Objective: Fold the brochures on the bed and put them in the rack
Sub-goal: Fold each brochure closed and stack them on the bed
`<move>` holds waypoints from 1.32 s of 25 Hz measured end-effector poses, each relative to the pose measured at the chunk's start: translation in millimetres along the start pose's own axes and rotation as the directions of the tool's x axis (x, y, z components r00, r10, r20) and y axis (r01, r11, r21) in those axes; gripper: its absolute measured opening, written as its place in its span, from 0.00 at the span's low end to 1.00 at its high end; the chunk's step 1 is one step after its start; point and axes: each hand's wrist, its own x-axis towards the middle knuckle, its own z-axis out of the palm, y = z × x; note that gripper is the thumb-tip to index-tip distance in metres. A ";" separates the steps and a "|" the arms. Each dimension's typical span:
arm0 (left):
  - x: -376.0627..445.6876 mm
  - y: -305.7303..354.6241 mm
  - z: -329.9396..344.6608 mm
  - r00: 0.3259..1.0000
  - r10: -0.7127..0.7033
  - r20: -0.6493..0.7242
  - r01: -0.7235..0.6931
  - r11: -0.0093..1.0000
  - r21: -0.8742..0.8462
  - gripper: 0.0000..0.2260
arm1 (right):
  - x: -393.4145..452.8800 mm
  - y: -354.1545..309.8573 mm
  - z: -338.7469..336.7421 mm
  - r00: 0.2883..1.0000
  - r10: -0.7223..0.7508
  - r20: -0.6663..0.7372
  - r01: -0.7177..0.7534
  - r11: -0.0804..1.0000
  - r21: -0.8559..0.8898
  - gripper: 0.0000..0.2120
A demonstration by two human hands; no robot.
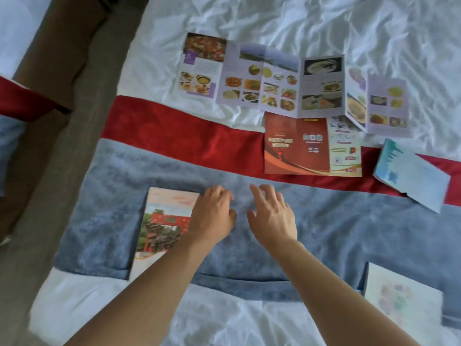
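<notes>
A folded brochure with a red gate picture [163, 226] lies on the blue blanket [336, 233]. My left hand [213, 213] hovers at its right edge with loosely bent fingers and holds nothing. Just to the right, my right hand [272, 216] spreads relaxed fingers over the blanket, also holding nothing. Farther up, a long unfolded food brochure [274, 83] stretches across the white sheet. An orange brochure [311, 147] lies open below it. A light-blue folded brochure [414, 176] sits at the right, a pale one [401, 295] at the lower right. No rack is in view.
A red band [187, 136] crosses the bed above the blue blanket. The bed's left edge drops to a brown carpeted floor [62, 121]. A second bed with a red runner [15, 101] stands at far left.
</notes>
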 end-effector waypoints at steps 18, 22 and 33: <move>143.2 135.3 50.7 0.965 -0.211 -0.153 0.219 0.975 0.035 0.36 | 78.9 208.0 -29.3 0.947 0.313 -0.073 -0.309 0.949 0.061 0.36; 153.0 138.1 55.7 0.965 -0.245 -0.099 0.246 0.969 0.004 0.39 | 92.8 205.9 -30.8 0.897 0.439 -0.052 -0.423 0.887 0.182 0.37; 147.8 147.0 53.2 0.955 -0.284 -0.082 0.260 0.940 -0.219 0.21 | 77.8 177.6 -19.1 0.883 0.452 -0.123 -0.409 0.871 0.271 0.37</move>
